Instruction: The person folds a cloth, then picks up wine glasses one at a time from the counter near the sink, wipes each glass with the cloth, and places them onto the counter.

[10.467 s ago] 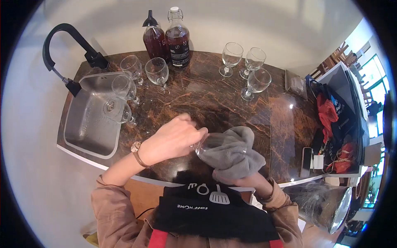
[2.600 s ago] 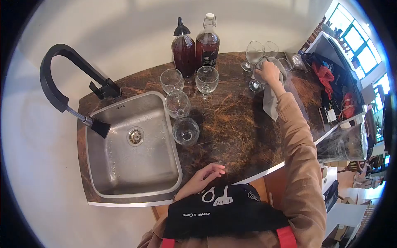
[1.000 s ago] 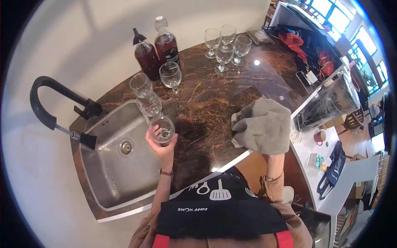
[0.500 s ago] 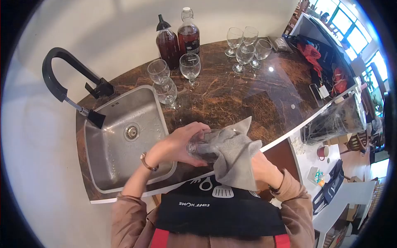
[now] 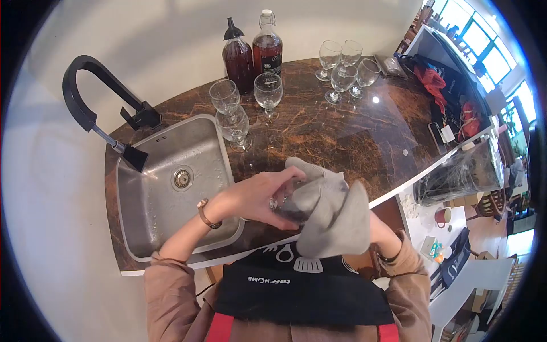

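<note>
My left hand (image 5: pixel 263 196) curls around the foot and stem end of a clear goblet (image 5: pixel 294 204), which lies sideways in front of my apron. A grey cloth (image 5: pixel 337 216) covers the goblet's bowl end. My right hand (image 5: pixel 377 231) is mostly hidden behind the cloth and holds it against the glass; its fingers do not show. Beyond my left hand, a wet-looking goblet (image 5: pixel 232 124) stands by the sink, near another goblet (image 5: pixel 224 96) and a third goblet (image 5: pixel 268 91).
To the left is a steel sink (image 5: pixel 137 228) with drops in it, under a black faucet (image 5: pixel 80 94). Two bottles of dark red liquid (image 5: pixel 238 65) stand by the wall. Several goblets (image 5: pixel 343 77) are grouped at the back right of the brown counter (image 5: pixel 319 128).
The cloth has swung around and now wraps further over the goblet. Both hands have moved slightly right, with the goblet still in my left hand. The view has shifted a little.
</note>
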`<state>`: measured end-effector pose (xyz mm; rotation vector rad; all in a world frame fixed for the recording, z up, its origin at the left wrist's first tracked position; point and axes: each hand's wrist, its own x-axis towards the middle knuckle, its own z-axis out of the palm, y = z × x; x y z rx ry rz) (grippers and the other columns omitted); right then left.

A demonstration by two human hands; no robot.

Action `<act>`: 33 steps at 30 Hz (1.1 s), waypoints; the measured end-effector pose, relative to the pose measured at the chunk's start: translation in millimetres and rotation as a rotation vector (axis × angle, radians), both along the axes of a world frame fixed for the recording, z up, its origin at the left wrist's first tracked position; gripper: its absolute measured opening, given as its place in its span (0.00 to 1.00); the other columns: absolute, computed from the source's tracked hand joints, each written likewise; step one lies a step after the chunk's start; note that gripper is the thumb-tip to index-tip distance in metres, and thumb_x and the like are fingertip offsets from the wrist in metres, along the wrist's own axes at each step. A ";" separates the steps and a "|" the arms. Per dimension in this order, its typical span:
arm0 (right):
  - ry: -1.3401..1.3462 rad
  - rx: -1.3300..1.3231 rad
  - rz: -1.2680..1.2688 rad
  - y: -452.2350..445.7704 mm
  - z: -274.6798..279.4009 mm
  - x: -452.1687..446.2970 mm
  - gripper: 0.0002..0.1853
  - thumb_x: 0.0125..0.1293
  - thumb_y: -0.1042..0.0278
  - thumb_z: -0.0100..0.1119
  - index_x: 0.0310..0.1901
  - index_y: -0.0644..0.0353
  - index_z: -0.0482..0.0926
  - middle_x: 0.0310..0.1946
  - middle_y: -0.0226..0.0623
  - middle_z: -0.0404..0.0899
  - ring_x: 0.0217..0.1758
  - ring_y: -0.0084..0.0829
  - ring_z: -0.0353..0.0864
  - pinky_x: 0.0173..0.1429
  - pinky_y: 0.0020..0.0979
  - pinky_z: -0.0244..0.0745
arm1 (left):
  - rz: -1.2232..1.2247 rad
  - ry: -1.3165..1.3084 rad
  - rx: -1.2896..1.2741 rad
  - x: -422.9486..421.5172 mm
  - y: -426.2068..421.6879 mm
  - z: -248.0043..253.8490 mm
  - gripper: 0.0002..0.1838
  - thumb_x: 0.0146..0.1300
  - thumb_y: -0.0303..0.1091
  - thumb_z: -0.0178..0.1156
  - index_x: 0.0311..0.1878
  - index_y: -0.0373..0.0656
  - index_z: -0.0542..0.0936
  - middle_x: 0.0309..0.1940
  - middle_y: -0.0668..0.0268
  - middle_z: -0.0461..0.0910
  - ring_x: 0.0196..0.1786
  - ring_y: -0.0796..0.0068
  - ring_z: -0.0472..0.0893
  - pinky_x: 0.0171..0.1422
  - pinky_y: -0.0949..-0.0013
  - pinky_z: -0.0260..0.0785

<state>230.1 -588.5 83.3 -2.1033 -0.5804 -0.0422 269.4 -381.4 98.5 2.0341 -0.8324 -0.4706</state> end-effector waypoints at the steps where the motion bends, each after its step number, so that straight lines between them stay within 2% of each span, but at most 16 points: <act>1: -0.090 0.041 -0.605 13.0 -3.3 -7.0 0.27 0.49 0.64 0.59 0.51 0.67 0.66 0.46 0.47 0.70 0.49 0.44 0.69 0.54 0.37 0.64 | 0.078 -0.028 -0.029 0.5 0.6 -4.6 0.39 0.38 0.41 0.70 0.54 0.43 0.61 0.37 0.59 0.75 0.38 0.67 0.77 0.44 0.69 0.67; 3: -0.061 -0.094 -0.504 22.9 17.9 -0.1 0.27 0.50 0.65 0.58 0.52 0.66 0.65 0.46 0.45 0.69 0.50 0.42 0.69 0.55 0.36 0.63 | 0.182 0.055 -0.157 -2.2 -0.8 -16.5 0.38 0.41 0.40 0.69 0.55 0.43 0.61 0.36 0.61 0.75 0.38 0.72 0.76 0.43 0.71 0.67; 5: 0.002 -0.370 -0.295 30.2 60.9 13.0 0.27 0.52 0.66 0.57 0.54 0.65 0.62 0.47 0.43 0.68 0.52 0.38 0.67 0.57 0.34 0.62 | 0.341 0.238 -0.549 -5.9 -6.2 -49.7 0.31 0.49 0.36 0.65 0.55 0.43 0.62 0.38 0.66 0.74 0.37 0.84 0.73 0.43 0.77 0.65; 6: 0.036 -0.506 -0.188 32.9 81.2 18.9 0.27 0.54 0.66 0.57 0.55 0.64 0.61 0.48 0.41 0.68 0.53 0.36 0.67 0.58 0.32 0.61 | 0.342 0.233 -0.549 -7.8 -12.5 -58.3 0.31 0.49 0.36 0.65 0.55 0.43 0.62 0.38 0.66 0.74 0.37 0.84 0.73 0.43 0.77 0.65; 8: 0.118 -0.767 0.024 35.4 100.4 22.8 0.27 0.56 0.67 0.56 0.56 0.63 0.59 0.49 0.39 0.67 0.54 0.32 0.65 0.59 0.30 0.60 | 0.548 0.451 -0.856 -13.4 -30.2 -67.6 0.24 0.54 0.30 0.59 0.54 0.44 0.63 0.38 0.67 0.74 0.37 0.81 0.73 0.42 0.74 0.66; 9: 0.033 -0.495 -0.043 35.0 38.7 25.2 0.27 0.55 0.68 0.56 0.56 0.62 0.60 0.51 0.39 0.65 0.55 0.33 0.65 0.60 0.30 0.60 | 0.671 0.520 -0.803 -21.8 -41.1 -52.9 0.22 0.55 0.26 0.55 0.54 0.43 0.63 0.41 0.68 0.71 0.41 0.81 0.72 0.47 0.75 0.64; 11: -0.198 0.024 -0.064 34.2 -85.0 30.2 0.26 0.54 0.69 0.55 0.56 0.59 0.62 0.55 0.40 0.62 0.57 0.35 0.64 0.61 0.31 0.59 | 0.642 0.494 -0.812 -25.5 -52.0 -57.8 0.23 0.55 0.27 0.56 0.55 0.43 0.62 0.42 0.67 0.70 0.42 0.80 0.71 0.48 0.74 0.64; 12: -0.202 0.020 -0.068 32.8 -90.0 33.9 0.26 0.54 0.69 0.55 0.56 0.59 0.62 0.55 0.40 0.62 0.57 0.35 0.64 0.61 0.31 0.59 | 0.623 0.454 -0.832 -24.7 -57.0 -60.9 0.24 0.54 0.28 0.56 0.55 0.43 0.62 0.43 0.66 0.69 0.44 0.78 0.70 0.50 0.73 0.63; 17: 0.100 0.429 0.024 35.9 -84.8 34.1 0.30 0.53 0.67 0.58 0.58 0.61 0.60 0.56 0.39 0.61 0.59 0.33 0.62 0.62 0.31 0.56 | 0.564 0.289 -0.891 -23.9 -57.7 -68.1 0.29 0.52 0.32 0.59 0.57 0.41 0.60 0.48 0.63 0.66 0.52 0.74 0.66 0.56 0.69 0.59; 19: 0.134 0.516 -0.010 37.1 -77.0 27.7 0.31 0.53 0.66 0.59 0.58 0.61 0.59 0.56 0.39 0.61 0.59 0.33 0.61 0.63 0.31 0.56 | 0.622 -0.256 -0.514 -20.2 -49.4 -64.6 0.40 0.45 0.40 0.63 0.60 0.39 0.56 0.55 0.59 0.57 0.62 0.66 0.55 0.63 0.62 0.50; 20: 0.150 0.562 -0.023 37.0 -74.0 24.2 0.31 0.53 0.66 0.59 0.58 0.61 0.58 0.56 0.39 0.61 0.59 0.33 0.61 0.63 0.32 0.55 | 0.621 -0.256 -0.516 -17.7 -49.6 -66.6 0.40 0.45 0.40 0.63 0.60 0.39 0.56 0.55 0.59 0.57 0.62 0.66 0.55 0.63 0.62 0.50; 22: 0.197 0.637 -0.041 35.0 -70.1 20.8 0.32 0.53 0.66 0.59 0.59 0.61 0.57 0.57 0.39 0.61 0.60 0.33 0.61 0.63 0.32 0.55 | 0.641 -0.141 -0.595 -15.2 -49.9 -74.1 0.44 0.40 0.45 0.63 0.61 0.38 0.56 0.59 0.57 0.50 0.65 0.61 0.47 0.66 0.58 0.44; 26: 0.277 0.706 -0.048 31.0 -63.8 20.0 0.34 0.53 0.65 0.60 0.60 0.61 0.56 0.57 0.39 0.61 0.60 0.33 0.59 0.64 0.32 0.54 | 0.824 -0.371 -0.614 -13.1 -48.3 -49.8 0.41 0.40 0.41 0.63 0.59 0.38 0.60 0.59 0.58 0.54 0.64 0.62 0.52 0.66 0.59 0.46; 28: 0.277 0.723 -0.060 33.6 -62.4 17.5 0.35 0.53 0.65 0.60 0.61 0.60 0.55 0.57 0.39 0.61 0.61 0.33 0.59 0.64 0.33 0.53 | 0.478 -0.152 -0.534 -12.8 -29.9 -27.9 0.38 0.39 0.40 0.63 0.57 0.39 0.62 0.58 0.58 0.58 0.62 0.63 0.58 0.65 0.61 0.48; 29: 0.269 0.727 -0.061 35.5 -62.3 16.4 0.36 0.53 0.65 0.61 0.61 0.60 0.55 0.57 0.39 0.60 0.61 0.33 0.59 0.64 0.33 0.53 | 0.465 -0.148 -0.568 -11.5 -32.1 -25.4 0.38 0.37 0.40 0.65 0.56 0.40 0.64 0.56 0.58 0.62 0.60 0.63 0.62 0.64 0.62 0.51; 33: 0.171 0.634 0.054 29.9 -68.1 20.5 0.36 0.52 0.66 0.61 0.61 0.60 0.55 0.57 0.38 0.60 0.60 0.32 0.59 0.64 0.33 0.54 | 0.404 -0.311 -0.417 3.4 -24.5 -21.8 0.37 0.36 0.41 0.65 0.54 0.41 0.66 0.57 0.58 0.61 0.61 0.63 0.61 0.64 0.62 0.51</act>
